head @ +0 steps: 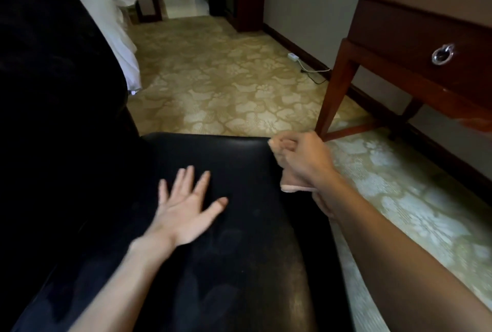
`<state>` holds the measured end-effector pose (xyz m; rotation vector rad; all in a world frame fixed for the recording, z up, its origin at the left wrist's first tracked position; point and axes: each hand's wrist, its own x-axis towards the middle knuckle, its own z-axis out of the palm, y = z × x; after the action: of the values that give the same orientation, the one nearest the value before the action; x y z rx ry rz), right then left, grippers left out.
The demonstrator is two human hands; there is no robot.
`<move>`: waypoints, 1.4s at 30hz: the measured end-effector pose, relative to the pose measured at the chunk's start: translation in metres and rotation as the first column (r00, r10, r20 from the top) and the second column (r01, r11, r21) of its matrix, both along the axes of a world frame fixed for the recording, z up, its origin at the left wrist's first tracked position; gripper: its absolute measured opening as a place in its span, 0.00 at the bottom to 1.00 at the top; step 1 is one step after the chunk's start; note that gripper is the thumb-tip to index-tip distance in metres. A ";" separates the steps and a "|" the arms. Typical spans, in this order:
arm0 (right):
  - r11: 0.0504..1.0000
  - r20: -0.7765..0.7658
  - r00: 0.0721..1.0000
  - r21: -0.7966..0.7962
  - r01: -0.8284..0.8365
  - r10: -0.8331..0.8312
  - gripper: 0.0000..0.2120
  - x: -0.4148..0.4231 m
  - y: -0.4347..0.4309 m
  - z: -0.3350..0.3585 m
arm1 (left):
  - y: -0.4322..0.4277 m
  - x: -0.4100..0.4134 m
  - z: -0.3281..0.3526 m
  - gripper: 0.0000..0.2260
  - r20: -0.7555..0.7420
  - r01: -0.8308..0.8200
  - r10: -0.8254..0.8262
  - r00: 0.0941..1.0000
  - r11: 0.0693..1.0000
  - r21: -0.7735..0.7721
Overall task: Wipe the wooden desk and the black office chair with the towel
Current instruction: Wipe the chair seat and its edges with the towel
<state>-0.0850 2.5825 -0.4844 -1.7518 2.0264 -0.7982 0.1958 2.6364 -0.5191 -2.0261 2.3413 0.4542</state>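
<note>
At the far right corner of the black office chair (239, 265) seat: pale pink towel (292, 185), bunched and gripped in the right hand (306, 164), fingers curled round it. Left hand (186, 209) spread flat on the middle of the seat, holding nothing. Faint dusty smears on the leather, so probably mid-wipe. Wooden desk (415, 30) well apart to the right, untouched; already wiped or not, impossible to tell. Patterned carpet (226, 78) between.

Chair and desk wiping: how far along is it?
Done: nothing visibly; the desk shows no sign either way. In hand: right hand grips the towel at the right edge of the chair seat, left hand spread on it. Left: the seat's dull smudges.
</note>
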 end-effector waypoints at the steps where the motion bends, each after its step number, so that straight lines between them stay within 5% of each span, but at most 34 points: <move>1: 1.000 -0.029 0.999 -0.005 -0.025 0.025 0.13 0.011 -0.006 0.005 | 0.000 -0.024 0.000 0.37 -0.027 0.046 -0.046 0.999 0.999 -0.022; 6: 0.996 -0.206 0.978 0.080 0.029 -0.012 0.17 0.026 -0.037 -0.001 | 0.002 -0.099 -0.010 0.40 0.066 0.111 -0.104 0.992 0.988 -0.103; 9: 0.984 -0.166 0.975 0.074 0.164 -0.150 0.13 0.011 -0.043 -0.009 | 0.000 -0.098 -0.015 0.39 0.075 0.102 -0.092 0.993 0.986 -0.132; 14: 0.949 0.198 0.934 0.165 0.267 -0.297 0.14 -0.055 -0.030 -0.041 | 0.001 -0.097 -0.019 0.38 0.071 0.096 -0.085 0.994 0.981 -0.166; 17: 0.887 0.538 0.720 0.388 0.252 -0.440 0.16 -0.082 -0.004 -0.074 | 0.003 -0.097 -0.021 0.38 0.081 0.093 -0.080 0.994 0.978 -0.184; 20: 0.853 0.677 0.547 0.501 0.148 -0.493 0.15 -0.087 0.012 -0.088 | 0.002 -0.099 -0.022 0.39 0.077 0.087 -0.074 0.994 0.979 -0.186; 23: 0.905 0.704 0.573 0.378 0.197 -0.419 0.16 -0.084 -0.004 -0.071 | 0.001 -0.098 -0.022 0.39 0.077 0.083 -0.070 0.995 0.978 -0.190; 25: 0.957 0.667 0.687 0.167 0.239 -0.288 0.18 -0.081 -0.028 -0.053 | 0.001 -0.099 -0.023 0.39 0.079 0.085 -0.071 0.994 0.979 -0.185; 28: 0.995 0.394 0.914 0.023 0.101 -0.102 0.12 -0.054 -0.056 -0.035 | -0.001 -0.100 -0.023 0.39 0.095 0.083 -0.068 0.993 0.983 -0.161; 30: 0.991 0.213 0.968 0.060 0.122 -0.132 0.15 -0.038 -0.058 -0.040 | -0.002 -0.099 -0.023 0.39 0.102 0.090 -0.075 0.992 0.985 -0.145; 32: 0.968 0.206 0.946 0.073 0.239 -0.249 0.15 -0.039 -0.058 -0.055 | -0.004 -0.099 -0.023 0.40 0.100 0.089 -0.075 0.992 0.986 -0.142; 35: 0.926 0.482 0.792 0.246 0.287 -0.374 0.19 -0.063 -0.049 -0.074 | -0.003 -0.098 -0.025 0.39 0.094 0.101 -0.088 0.992 0.985 -0.140; 38: 0.849 0.642 0.626 0.524 0.064 -0.443 0.14 -0.101 -0.023 -0.097 | -0.003 -0.098 -0.027 0.39 0.091 0.097 -0.082 0.992 0.981 -0.166; 40: 0.727 0.591 0.667 0.678 -0.107 -0.453 0.06 -0.112 0.000 -0.103 | -0.004 -0.098 -0.027 0.40 0.100 0.086 -0.070 0.993 0.983 -0.162; 42: 0.708 0.533 0.704 0.703 -0.060 -0.470 0.09 -0.112 0.011 -0.096 | -0.003 -0.100 -0.025 0.40 0.104 0.087 -0.073 0.992 0.986 -0.141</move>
<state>-0.1966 2.5939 -0.5800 -0.6326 1.6702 -0.5255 0.0959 2.6339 -0.5437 -1.9515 2.4509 0.1812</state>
